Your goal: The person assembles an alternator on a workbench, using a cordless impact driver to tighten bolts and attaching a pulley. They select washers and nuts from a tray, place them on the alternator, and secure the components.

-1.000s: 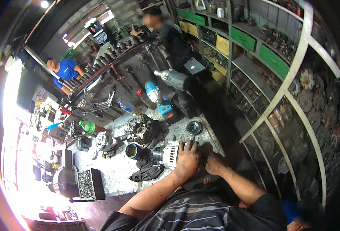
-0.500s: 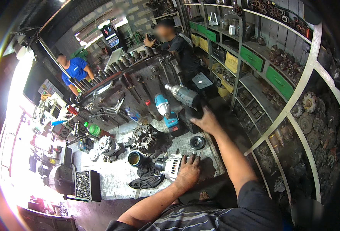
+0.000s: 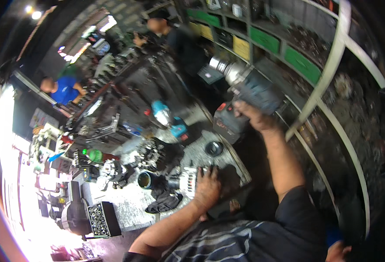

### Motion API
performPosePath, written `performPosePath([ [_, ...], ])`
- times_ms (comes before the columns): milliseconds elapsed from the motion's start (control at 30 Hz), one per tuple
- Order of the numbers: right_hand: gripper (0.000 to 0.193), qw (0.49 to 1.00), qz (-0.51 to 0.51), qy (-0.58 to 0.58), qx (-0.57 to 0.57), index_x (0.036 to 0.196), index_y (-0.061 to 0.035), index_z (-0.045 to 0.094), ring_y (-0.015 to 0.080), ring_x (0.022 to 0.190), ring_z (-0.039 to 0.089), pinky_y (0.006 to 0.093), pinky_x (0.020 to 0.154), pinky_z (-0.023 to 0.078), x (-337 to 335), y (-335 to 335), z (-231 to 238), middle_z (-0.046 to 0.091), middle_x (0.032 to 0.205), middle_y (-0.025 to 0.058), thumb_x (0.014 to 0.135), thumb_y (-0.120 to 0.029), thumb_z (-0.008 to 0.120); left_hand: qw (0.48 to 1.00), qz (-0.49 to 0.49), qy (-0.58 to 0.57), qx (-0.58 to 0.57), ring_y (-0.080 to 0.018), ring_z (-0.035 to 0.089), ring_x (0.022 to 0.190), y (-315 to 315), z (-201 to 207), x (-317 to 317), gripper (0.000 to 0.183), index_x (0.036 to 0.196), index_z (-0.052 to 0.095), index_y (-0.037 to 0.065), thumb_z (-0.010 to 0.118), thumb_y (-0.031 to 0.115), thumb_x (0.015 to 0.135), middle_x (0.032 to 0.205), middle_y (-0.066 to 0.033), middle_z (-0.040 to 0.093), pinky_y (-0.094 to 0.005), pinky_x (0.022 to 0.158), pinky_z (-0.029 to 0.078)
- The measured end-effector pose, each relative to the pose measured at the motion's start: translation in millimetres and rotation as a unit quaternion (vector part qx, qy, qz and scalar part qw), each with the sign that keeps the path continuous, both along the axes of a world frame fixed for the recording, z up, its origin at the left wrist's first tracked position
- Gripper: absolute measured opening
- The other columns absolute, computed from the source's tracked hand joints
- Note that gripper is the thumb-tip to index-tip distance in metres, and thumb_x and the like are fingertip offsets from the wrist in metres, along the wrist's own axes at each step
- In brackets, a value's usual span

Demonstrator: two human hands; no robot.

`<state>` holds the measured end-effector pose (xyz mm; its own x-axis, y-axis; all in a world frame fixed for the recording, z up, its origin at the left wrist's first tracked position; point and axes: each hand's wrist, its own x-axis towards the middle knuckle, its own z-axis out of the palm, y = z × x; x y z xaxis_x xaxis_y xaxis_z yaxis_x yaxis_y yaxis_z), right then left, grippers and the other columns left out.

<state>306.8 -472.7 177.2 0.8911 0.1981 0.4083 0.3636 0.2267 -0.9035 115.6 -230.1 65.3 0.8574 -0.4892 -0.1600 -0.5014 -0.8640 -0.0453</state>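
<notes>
My left hand [image 3: 207,187] lies over the silver alternator [image 3: 187,182] near the front of the bench, its fingers curled on the housing. In my right hand [image 3: 254,115] is a large dark cordless impact wrench [image 3: 260,91], gripped by its handle. The tool is lifted beyond the bench's right edge, its silver nose pointing far left. A black battery pack forms its base. Between the hands, a round black pulley [image 3: 213,149] rests on the bench. Black cloth [image 3: 164,201] and a round open can [image 3: 145,179] sit left of the alternator.
A teal impact wrench [image 3: 161,112], two more alternators [image 3: 148,153] and a green bottle [image 3: 97,155] occupy the bench [image 3: 131,214]. A nut-filled box [image 3: 112,220] is at left. Shelves [image 3: 303,67] line the right. Two people work beyond; another person's hand [image 3: 338,252] shows lower right.
My right hand has raised the dark impact wrench off the bench and carried it right and nearer. My left hand stays on the alternator. The view has shifted, and a person's hand appears lower right.
</notes>
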Motion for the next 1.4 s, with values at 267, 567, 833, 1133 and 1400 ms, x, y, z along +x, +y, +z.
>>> performPosePath([
  [267,0.045,0.943,0.055,0.296,0.144,0.130,0.0031,0.066,0.0155,0.073,0.067,0.0324,0.065,0.056,-199.4,-105.7,-99.9,0.070,0.090,0.0087,0.090,-0.014,0.080,1.000,-0.029,0.001,0.009,-0.0482,0.048,0.143,-2.5,6.8,21.7,0.047,0.125,0.078,0.010,0.075,0.040,0.088,0.165,-0.0248,0.046,-0.0715,0.116,0.037],
  [567,0.045,0.867,0.129,0.398,0.270,0.131,0.0023,0.067,0.0181,0.072,0.070,0.0323,0.062,0.060,-280.9,-16.1,-254.5,0.074,0.093,0.0109,0.088,-0.005,0.076,0.995,-0.087,0.011,-0.045,-0.0471,0.055,0.134,-17.4,18.7,33.1,0.044,0.129,0.075,0.013,0.074,0.034,0.091,0.137,-0.0221,0.064,-0.0617,0.114,0.044],
  [833,0.021,0.817,0.248,0.434,0.286,0.107,-0.0001,0.071,0.0179,0.066,0.067,0.0358,0.064,0.058,-272.7,0.4,-274.4,0.070,0.083,0.0086,0.091,-0.013,0.073,0.993,-0.113,0.021,-0.034,-0.0452,0.056,0.133,-14.1,19.1,32.7,0.054,0.135,0.071,0.008,0.079,0.036,0.089,0.135,-0.0212,0.065,-0.0560,0.111,0.047],
  [1133,0.027,0.797,0.273,0.452,0.294,0.113,-0.0015,0.070,0.0176,0.064,0.065,0.0350,0.061,0.056,-270.8,-2.3,-276.9,0.070,0.080,0.0076,0.091,-0.016,0.075,0.997,-0.047,0.048,-0.050,-0.0449,0.053,0.140,-18.1,25.8,26.3,0.065,0.137,0.072,0.020,0.084,0.020,0.073,0.140,-0.0168,0.063,-0.0595,0.116,0.044],
  [1400,0.031,0.792,0.300,0.442,0.296,0.122,0.0000,0.068,0.0199,0.066,0.067,0.0387,0.062,0.058,-263.3,-0.6,-280.3,0.070,0.082,0.0098,0.094,-0.014,0.074,0.997,-0.042,0.041,-0.050,-0.0435,0.055,0.138,-20.8,30.4,26.5,0.074,0.135,0.073,0.016,0.089,0.023,0.063,0.139,-0.0150,0.065,-0.0553,0.117,0.045],
])
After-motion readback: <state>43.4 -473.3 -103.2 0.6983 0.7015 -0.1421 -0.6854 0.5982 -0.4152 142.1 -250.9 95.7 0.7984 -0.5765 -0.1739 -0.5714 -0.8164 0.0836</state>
